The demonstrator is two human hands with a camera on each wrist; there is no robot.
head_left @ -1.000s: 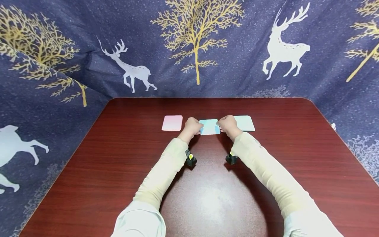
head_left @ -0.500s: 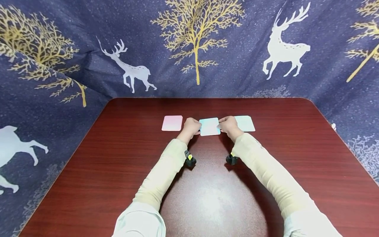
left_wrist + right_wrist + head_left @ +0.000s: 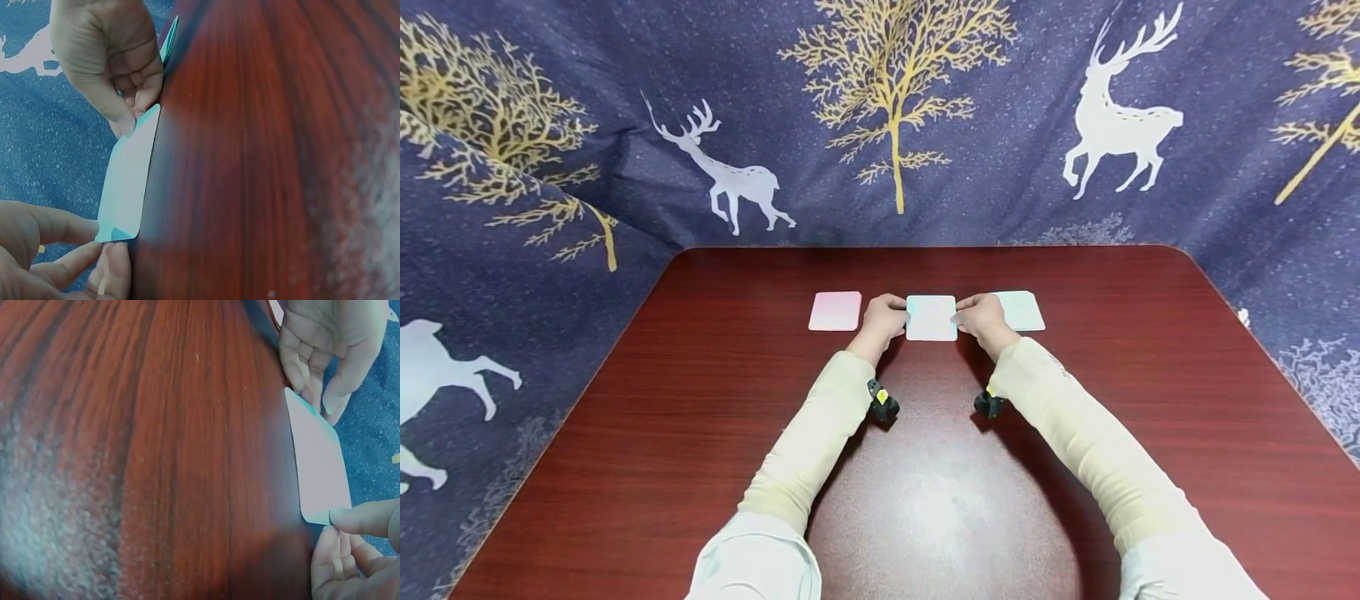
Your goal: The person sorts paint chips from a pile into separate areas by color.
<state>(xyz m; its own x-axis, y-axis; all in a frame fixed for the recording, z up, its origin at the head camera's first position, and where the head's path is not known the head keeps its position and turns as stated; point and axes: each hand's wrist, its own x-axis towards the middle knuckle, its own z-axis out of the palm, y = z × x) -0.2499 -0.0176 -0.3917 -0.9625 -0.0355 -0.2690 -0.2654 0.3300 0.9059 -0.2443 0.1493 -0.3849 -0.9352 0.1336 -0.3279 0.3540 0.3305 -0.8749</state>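
Note:
A square white card [image 3: 932,318] with rounded corners and pale blue edges is held between both hands near the table's far side. My left hand [image 3: 885,318] pinches its left edge, the thumb and fingers showing at the card's corner [image 3: 128,187] in the left wrist view. At the opposite edge my right hand [image 3: 981,320] grips with the thumb above and curled fingers below, as the right wrist view shows. The card [image 3: 319,462] looks slightly tilted in both wrist views. Whether it is one sheet or several layers I cannot tell.
A pink square stack [image 3: 835,311] lies left of my left hand. Beyond my right hand is a pale green stack [image 3: 1021,311], partly covered by that hand. Everything rests on a dark red wooden table [image 3: 700,400]. A blue patterned cloth [image 3: 970,225] hangs behind.
The middle card showed blue patches at its sides earlier and now looks almost wholly white. It has shifted slightly away from me and squared up. Both hands keep their hold.

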